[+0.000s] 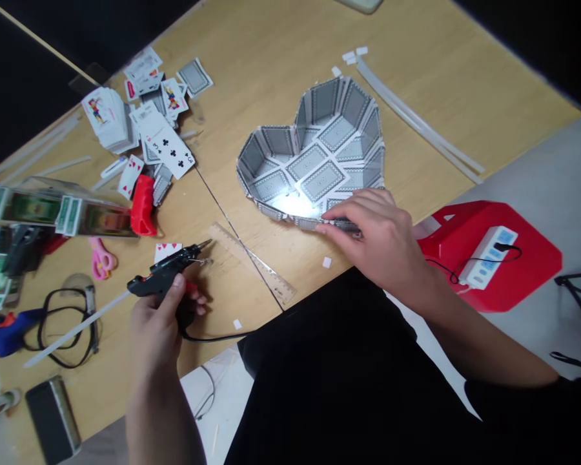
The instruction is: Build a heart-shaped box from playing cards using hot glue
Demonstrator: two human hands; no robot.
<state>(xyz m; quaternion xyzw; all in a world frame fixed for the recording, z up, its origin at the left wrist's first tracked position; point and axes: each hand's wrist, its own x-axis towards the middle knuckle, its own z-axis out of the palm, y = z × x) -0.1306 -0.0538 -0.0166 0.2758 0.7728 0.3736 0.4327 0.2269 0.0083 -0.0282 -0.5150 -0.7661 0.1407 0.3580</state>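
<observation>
My left hand (pixel 162 310) is wrapped round a black hot glue gun (pixel 169 268), its nozzle pointing right and a long glue stick (pixel 77 329) sticking out of its back. My right hand (pixel 375 226) pinches the near wall of a heart-shaped box (pixel 275 139) between thumb and fingers. The box is built of playing cards with grey patterned backs, and loose-looking cards (pixel 322 181) cover its floor. A bright glare lies on the near part of that floor. Below the box, a clear ruler (pixel 252 261) rests on the table.
Scattered playing cards (pixel 167 145) and a card stack (pixel 109 119) lie at upper left. Nearby are a red tool (pixel 144 206), pink scissors (pixel 101 258), card boxes (pixel 68 213) and a phone (pixel 53 420). Glue sticks (pixel 416 119) lie right; a power strip (pixel 489 258) sits on a red stool (pixel 532 258).
</observation>
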